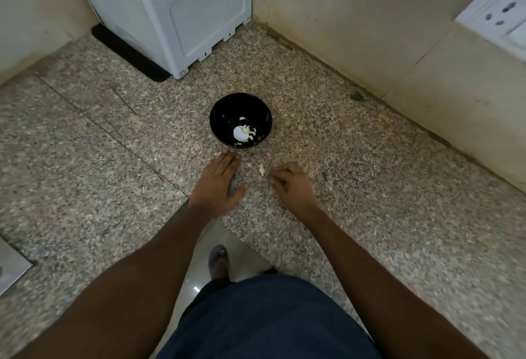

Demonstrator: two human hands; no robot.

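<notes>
A black bowl [240, 121] stands on the speckled granite counter [113, 145] and holds a white garlic bulb [241, 133] with loose cloves and peel. My left hand [219, 180] lies flat on the counter just in front of the bowl, fingers straight, fingertips almost at its base. My right hand [291, 183] rests on the counter to the right with fingers loosely curled and nothing visible in them. A small white scrap of peel or clove [261, 170] lies between the two hands.
A white appliance [176, 11] on a black mat stands at the back left corner. Beige tiled walls close the back and right, with a white socket plate [498, 14] at the upper right. The counter edge runs below my arms.
</notes>
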